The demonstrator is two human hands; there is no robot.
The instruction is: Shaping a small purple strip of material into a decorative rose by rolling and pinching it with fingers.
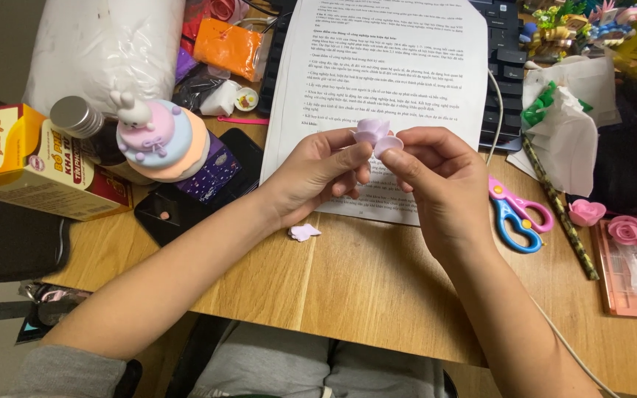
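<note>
Both hands are up over the printed sheet (377, 81), working one small piece between them. The left hand (317, 177) has its fingers curled, thumb and forefinger pinching the lilac clay flower (372, 130) from the left side. The right hand (436, 173) pinches a flat, pale petal (388, 145) at its fingertips and presses it against the flower's lower right edge; petal and flower are touching. Both grips are closed on clay, nothing slack. The flower sits in the air above the sheet, not resting on it. On the wooden desk (377, 273), just below the left wrist, lies a small lilac clay scrap (304, 233), loose, touched by nothing. To the right of the right hand are pink-and-blue scissors (514, 210), lying flat, near but not touching it. Further right, two finished pink clay roses (587, 212), one on the desk, one on a pink tray (621, 284). To the left sit a pastel tiered clay cake with a rabbit on top (160, 136), on a dark phone (186, 199), and next to it a yellow-and-red box (23, 158). A keyboard (499, 66) is partly under the sheet.
</note>
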